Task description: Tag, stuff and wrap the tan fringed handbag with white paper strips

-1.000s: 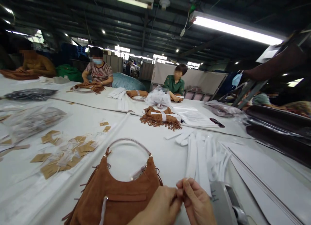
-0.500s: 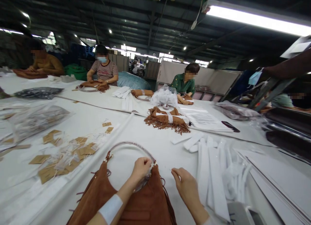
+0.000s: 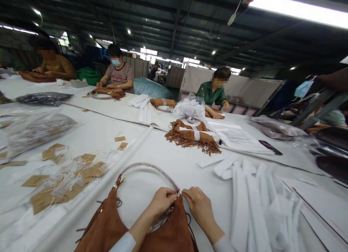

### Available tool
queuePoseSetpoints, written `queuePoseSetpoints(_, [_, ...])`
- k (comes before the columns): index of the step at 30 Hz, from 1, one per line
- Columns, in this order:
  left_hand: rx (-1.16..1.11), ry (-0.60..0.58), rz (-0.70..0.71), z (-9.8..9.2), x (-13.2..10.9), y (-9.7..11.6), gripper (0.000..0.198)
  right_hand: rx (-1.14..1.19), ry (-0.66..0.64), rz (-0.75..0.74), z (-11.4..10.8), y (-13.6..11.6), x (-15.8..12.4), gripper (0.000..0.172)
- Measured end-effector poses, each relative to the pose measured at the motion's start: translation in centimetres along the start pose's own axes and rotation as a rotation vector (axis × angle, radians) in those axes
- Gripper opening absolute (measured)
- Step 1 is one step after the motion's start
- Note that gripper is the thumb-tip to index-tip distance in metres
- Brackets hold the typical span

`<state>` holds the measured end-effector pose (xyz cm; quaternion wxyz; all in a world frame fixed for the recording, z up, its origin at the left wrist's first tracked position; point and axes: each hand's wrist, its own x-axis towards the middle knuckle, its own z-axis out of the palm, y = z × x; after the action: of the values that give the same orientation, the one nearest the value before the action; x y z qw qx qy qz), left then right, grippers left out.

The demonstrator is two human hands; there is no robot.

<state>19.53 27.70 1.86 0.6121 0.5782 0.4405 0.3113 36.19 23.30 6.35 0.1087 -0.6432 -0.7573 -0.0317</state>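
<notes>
Since both hands meet at one end of the bag's handle, I read the step in hand as fine finger work on that joint. Left hand comes at it from inside the handle loop, right hand from outside, with the metal ring between them. Fingertips are bunched on both sides, hands a narrow gap apart. Whether either is closed on the ring or on something thin, I can't tell; too small on my feed.

The brown bag lies on the near table, handle end away from the wearer, bottom out of frame. Left forearm crosses over it. A clear plastic piece hangs inside the loop, partly under the left hand, so I'd judge it the likeliest snag.

By my read, the next move calls for one hand steadying the ring while the other does small fingertip work; no big arm travel needed.

Room: best ahead, between the handle and the fringed bag. Right side is tighter; white strips lie near the right forearm, so I'd keep that elbow in. On the left, the ridge in the table cover runs diagonally past the bag, with loose tags beyond it; a wide sweep that way could scatter them.
</notes>
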Motion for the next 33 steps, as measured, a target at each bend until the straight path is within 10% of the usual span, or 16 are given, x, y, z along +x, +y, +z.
queuePoseSetpoints(17, [-0.042, 0.109, -0.044, 0.7, 0.4, -0.9, 0.019, 0.661, -0.112, 0.344, 1.5, 0.1, 1.2, 0.049])
queuePoseSetpoints(33, [-0.001, 0.088, -0.022, 0.7, 0.2, -0.8, 0.026, 0.537, -0.094, 0.356, 0.7, 3.7, 0.3, 0.043])
